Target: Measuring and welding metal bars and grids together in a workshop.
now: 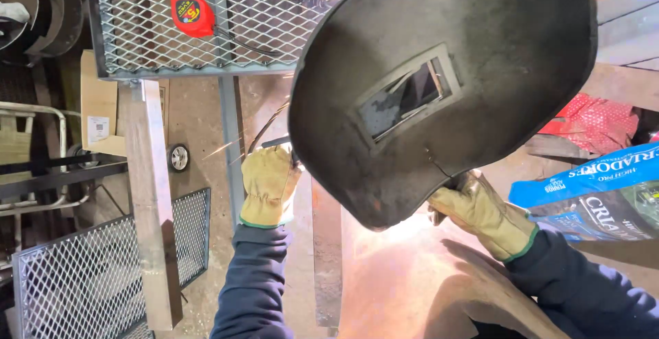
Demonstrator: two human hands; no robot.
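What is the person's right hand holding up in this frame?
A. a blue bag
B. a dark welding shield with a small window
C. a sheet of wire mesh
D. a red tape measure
B: the gloved right hand grips the lower edge of the dark welding shield; the red tape measure lies on mesh, untouched.

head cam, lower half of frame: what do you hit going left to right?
Expanded-metal mesh panel → upright pale metal post → left hand in a tan glove → dark hand-held welding shield → right hand, gloved, gripping the shield's lower edge → blue printed bag.
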